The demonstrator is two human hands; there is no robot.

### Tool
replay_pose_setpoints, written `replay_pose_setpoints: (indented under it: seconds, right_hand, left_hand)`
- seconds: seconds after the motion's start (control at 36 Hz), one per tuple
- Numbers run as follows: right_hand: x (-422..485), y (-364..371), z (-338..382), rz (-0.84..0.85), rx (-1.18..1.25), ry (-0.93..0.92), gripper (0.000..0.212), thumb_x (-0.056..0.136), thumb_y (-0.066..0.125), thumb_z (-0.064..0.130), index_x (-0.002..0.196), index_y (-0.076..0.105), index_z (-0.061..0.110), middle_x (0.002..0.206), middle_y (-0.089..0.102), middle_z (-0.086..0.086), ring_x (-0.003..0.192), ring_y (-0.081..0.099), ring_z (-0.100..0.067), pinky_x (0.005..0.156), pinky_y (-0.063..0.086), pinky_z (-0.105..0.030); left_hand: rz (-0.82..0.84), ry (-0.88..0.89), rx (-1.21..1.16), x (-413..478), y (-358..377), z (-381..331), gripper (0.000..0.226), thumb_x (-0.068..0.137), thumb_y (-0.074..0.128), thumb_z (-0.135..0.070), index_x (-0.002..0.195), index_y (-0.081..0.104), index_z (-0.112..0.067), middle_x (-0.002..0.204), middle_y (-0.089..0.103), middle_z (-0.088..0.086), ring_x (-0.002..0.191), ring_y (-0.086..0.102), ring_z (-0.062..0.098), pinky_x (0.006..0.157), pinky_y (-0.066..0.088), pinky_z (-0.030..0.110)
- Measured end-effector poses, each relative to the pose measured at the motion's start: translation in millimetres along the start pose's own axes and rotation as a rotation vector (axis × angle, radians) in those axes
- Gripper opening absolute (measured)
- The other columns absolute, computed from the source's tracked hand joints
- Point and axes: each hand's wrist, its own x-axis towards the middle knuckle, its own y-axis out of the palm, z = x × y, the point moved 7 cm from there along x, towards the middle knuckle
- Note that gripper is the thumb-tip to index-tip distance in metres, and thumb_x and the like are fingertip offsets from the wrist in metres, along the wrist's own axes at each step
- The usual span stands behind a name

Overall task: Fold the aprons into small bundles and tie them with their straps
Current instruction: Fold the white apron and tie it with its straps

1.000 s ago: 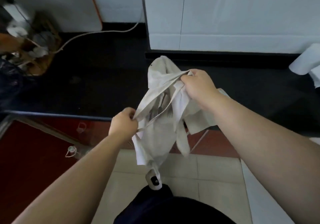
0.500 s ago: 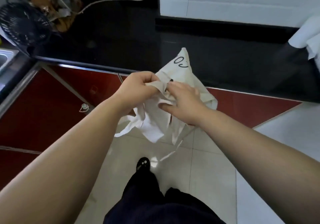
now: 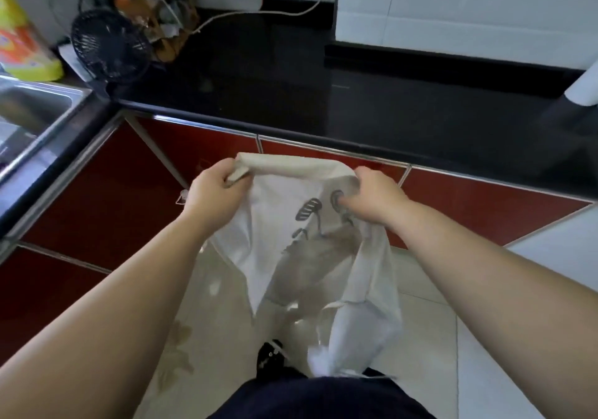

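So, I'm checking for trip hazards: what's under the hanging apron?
Pale floor tiles and a dark shoe show below the apron. The floor straight behind the cloth is covered.

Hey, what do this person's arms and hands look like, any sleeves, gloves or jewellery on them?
The left hand and right hand wear no gloves, and no ring, watch or bracelet shows. Behind them the arms are bare right to the frame's edge, with no sleeve in view. Below, dark navy clothing shows.

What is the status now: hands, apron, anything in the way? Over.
Left hand and right hand each grip one upper end of the apron. It hangs open, not folded, not tied. Nothing visible in the way.
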Motion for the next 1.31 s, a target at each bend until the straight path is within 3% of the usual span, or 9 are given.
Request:
replay_pose_setpoints:
  seconds: [0.06,0.17,0.33,0.56,0.67,0.86,1.0,1.14,1.31]
  right_hand:
    - [-4.9,10.6,31.2,0.082,0.143,-0.168,0.072,0.078,0.074,0.032,0.141,0.04,0.025,0.141,0.046,0.0,0.126,0.047,-0.02,0.096,0.039,-0.028]
    - [-11.3,8.6,80.4,-0.007,0.246,-0.354,0.015,0.088,0.062,0.012,0.102,0.066,0.015,0.099,0.067,-0.001,0.097,0.061,-0.022,0.081,0.045,-0.03]
    - [-8.5,-21.6,85.1,-0.088,0.393,-0.344,0.024,0.084,0.051,-0.002,0.075,0.063,0.017,0.075,0.06,0.011,0.066,0.052,0.0,0.054,0.04,-0.014]
    - [1.3,-33.2,89.3,-0.254,0.24,-0.255,0.032,0.087,0.041,0.001,0.088,0.065,0.023,0.08,0.058,0.011,0.075,0.052,-0.01,0.057,0.037,-0.02]
    - [6.4,-44.5,73.7,-0.316,0.351,-0.155,0.035,0.089,0.041,0.002,0.072,0.061,0.026,0.078,0.059,0.006,0.077,0.053,-0.016,0.057,0.038,-0.025]
    - [-2.5,-41.4,104.9,-0.306,0.483,-0.249,0.022,0.09,0.046,0.001,0.093,0.068,0.003,0.095,0.066,-0.004,0.085,0.06,-0.022,0.072,0.048,-0.029]
    - [6.4,-44.5,99.2,-0.343,0.729,-0.135,0.025,0.093,0.046,0.005,0.083,0.064,0.018,0.086,0.063,0.005,0.075,0.056,-0.01,0.063,0.047,-0.021]
    - [7.4,-36.3,114.2,-0.146,0.968,-0.079,0.028,0.089,0.036,-0.006,0.082,0.061,0.004,0.058,0.042,-0.003,0.047,0.033,-0.011,0.039,0.024,-0.02]
    - [1.9,-48.1,115.2,-0.172,0.78,-0.123,0.032,0.089,0.047,-0.001,0.08,0.068,0.022,0.075,0.062,-0.001,0.062,0.053,-0.017,0.049,0.04,-0.028]
  left_hand:
    - [0.173,0.15,-0.014,-3.2,10.1,-33.1,0.012,0.095,0.058,-0.025,0.084,0.061,-0.027,0.075,0.059,-0.007,0.072,0.056,0.008,0.064,0.042,0.025]
    - [0.265,0.346,0.065,-5.6,9.8,-69.6,0.008,0.092,0.062,-0.026,0.086,0.061,-0.031,0.076,0.06,-0.012,0.068,0.054,-0.003,0.061,0.038,0.013]
    - [0.402,0.144,0.489,15.0,-13.2,-8.4,0.008,0.077,0.074,-0.027,0.078,0.067,-0.024,0.075,0.065,-0.007,0.075,0.06,0.014,0.064,0.045,0.026]
    - [-0.046,-0.024,0.755,46.3,-71.6,32.7,0.015,0.086,0.051,-0.041,0.085,0.061,-0.031,0.094,0.058,0.001,0.107,0.044,0.029,0.086,0.037,0.045]
    - [-0.204,0.021,0.181,51.9,-102.3,29.4,0.008,0.087,0.064,-0.026,0.083,0.063,-0.019,0.091,0.057,0.004,0.085,0.054,0.025,0.074,0.043,0.037]
    - [0.182,-0.177,-0.588,43.9,-62.4,16.5,0.008,0.087,0.059,-0.01,0.087,0.067,-0.008,0.068,0.061,0.002,0.065,0.056,0.017,0.077,0.05,0.036]
    - [0.588,-0.258,-0.878,25.6,-41.6,-3.1,0.048,0.07,0.063,-0.034,0.114,0.066,-0.015,0.096,0.063,0.002,0.089,0.06,0.019,0.081,0.048,0.038]
    - [0.579,-0.14,-0.028,14.7,-7.3,18.2,0.118,0.066,0.081,-0.049,0.153,0.004,-0.033,0.122,0.054,-0.015,0.112,0.055,0.014,0.087,0.048,0.03]
    - [0.163,-0.078,0.04,33.6,-13.0,22.3,0.021,0.091,0.051,-0.016,0.075,0.065,-0.019,0.057,0.055,-0.005,0.051,0.046,0.013,0.047,0.033,0.024]
